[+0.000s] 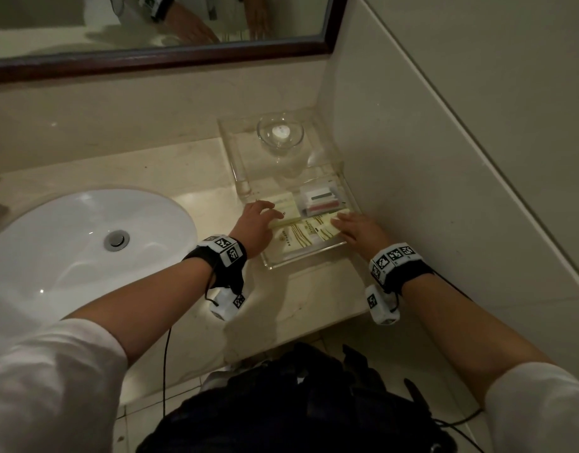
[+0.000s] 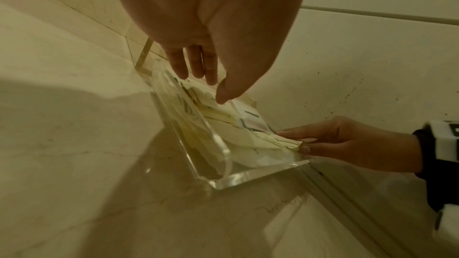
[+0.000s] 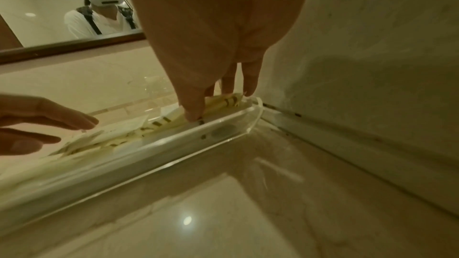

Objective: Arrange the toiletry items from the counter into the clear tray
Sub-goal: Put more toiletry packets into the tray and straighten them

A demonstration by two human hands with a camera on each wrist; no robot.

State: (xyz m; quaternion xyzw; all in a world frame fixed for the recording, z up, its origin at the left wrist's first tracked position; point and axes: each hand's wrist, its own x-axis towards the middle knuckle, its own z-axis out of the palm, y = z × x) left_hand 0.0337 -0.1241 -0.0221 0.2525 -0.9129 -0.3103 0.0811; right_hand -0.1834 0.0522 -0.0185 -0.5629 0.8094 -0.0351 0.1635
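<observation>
A clear acrylic tray [image 1: 301,262] [image 2: 261,172] [image 3: 174,144] sits in the counter's right corner against the wall. Inside it lie cream packets [image 1: 301,235] [image 2: 238,144] [image 3: 149,127] with gold print and a clear-wrapped kit [image 1: 320,199] holding green and red pieces. My left hand [image 1: 271,212] [image 2: 211,89] rests with straight fingers on the left packets. My right hand [image 1: 343,222] [image 2: 298,142] [image 3: 216,103] is at the tray's right end, thumb and fingers pinching the end of one cream packet.
A glass bowl [image 1: 280,134] with a small white object stands on the tray's raised back part. A white sink [image 1: 85,240] fills the counter's left. The tiled wall [image 1: 445,158] runs close along the tray's right side. A framed mirror [image 1: 150,27] hangs behind.
</observation>
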